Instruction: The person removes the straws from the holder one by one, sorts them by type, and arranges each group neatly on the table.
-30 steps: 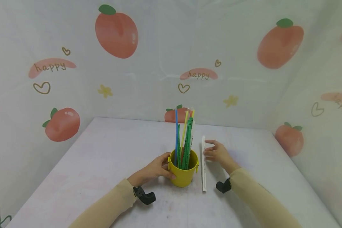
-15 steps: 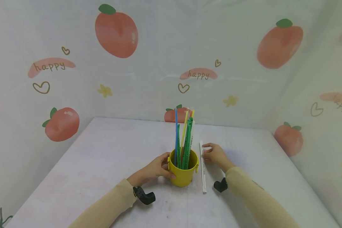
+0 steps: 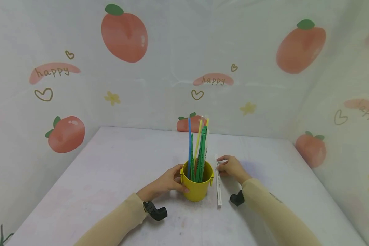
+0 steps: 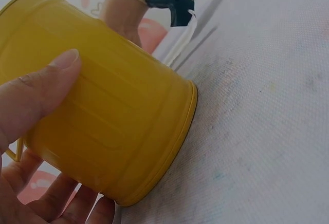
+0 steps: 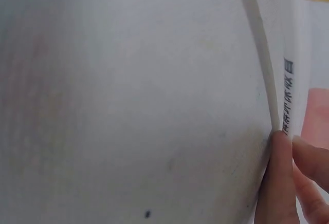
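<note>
A small yellow bucket [image 3: 195,192] with side handles stands upright on the table. My left hand [image 3: 169,180] grips its left side; in the left wrist view the thumb [image 4: 60,75] lies on the wall, the fingers curled round the other side. Several straws stand in the bucket: a blue straw [image 3: 189,143], yellow ones and green-wrapped straws [image 3: 202,157]. Just right of the bucket is a white paper-wrapped straw [image 3: 218,191] with dark printing. My right hand [image 3: 232,169] pinches its far part between thumb and finger, as the right wrist view shows close up.
The white tabletop [image 3: 126,160] runs back to a white fabric backdrop [image 3: 169,68] printed with peaches, hearts and lettering. A black wrist camera [image 3: 156,212] is strapped at the left cuff, another black camera [image 3: 237,198] at the right.
My right hand has shifted slightly left and nearer with the white-wrapped straw, whose far end is now closer to the bucket. My left hand and the bucket stay in place.
</note>
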Available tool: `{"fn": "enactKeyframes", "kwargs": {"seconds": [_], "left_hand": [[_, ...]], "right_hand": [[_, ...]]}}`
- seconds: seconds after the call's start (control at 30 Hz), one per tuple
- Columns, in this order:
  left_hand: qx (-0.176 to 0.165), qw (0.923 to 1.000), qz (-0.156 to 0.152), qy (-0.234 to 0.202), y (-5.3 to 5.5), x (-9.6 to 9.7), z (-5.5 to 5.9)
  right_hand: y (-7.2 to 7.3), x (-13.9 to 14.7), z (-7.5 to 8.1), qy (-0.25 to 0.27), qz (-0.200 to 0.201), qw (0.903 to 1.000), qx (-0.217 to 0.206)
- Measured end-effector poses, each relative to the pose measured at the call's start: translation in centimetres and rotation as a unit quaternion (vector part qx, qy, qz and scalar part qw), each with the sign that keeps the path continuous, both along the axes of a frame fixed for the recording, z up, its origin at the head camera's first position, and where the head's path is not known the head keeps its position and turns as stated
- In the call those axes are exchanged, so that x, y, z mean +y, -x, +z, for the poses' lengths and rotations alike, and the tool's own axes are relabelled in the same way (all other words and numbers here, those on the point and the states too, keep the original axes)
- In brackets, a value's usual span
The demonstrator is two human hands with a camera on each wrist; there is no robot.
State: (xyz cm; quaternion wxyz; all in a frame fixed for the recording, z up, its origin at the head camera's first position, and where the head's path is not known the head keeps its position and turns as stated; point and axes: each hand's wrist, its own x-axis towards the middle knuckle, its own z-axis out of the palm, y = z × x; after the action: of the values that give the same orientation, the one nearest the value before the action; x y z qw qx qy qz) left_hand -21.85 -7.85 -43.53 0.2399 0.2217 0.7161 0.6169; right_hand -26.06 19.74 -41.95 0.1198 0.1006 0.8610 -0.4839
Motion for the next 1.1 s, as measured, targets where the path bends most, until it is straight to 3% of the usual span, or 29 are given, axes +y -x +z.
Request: {"fn": "enactKeyframes", "kwargs": {"seconds": [0.5, 1.1], "left_hand": [[0.0, 1.0, 0.001, 0.001, 0.0, -0.01, -0.03], [0.006, 1.0, 0.0, -0.001, 0.14, 0.0, -0.17]], "right_hand": [[0.48, -0.02, -0.36, -0.007, -0.01, 0.9995, -0.027], [0.29, 0.07, -0.48, 0.011, -0.019, 0.9996, -0.02]]}}
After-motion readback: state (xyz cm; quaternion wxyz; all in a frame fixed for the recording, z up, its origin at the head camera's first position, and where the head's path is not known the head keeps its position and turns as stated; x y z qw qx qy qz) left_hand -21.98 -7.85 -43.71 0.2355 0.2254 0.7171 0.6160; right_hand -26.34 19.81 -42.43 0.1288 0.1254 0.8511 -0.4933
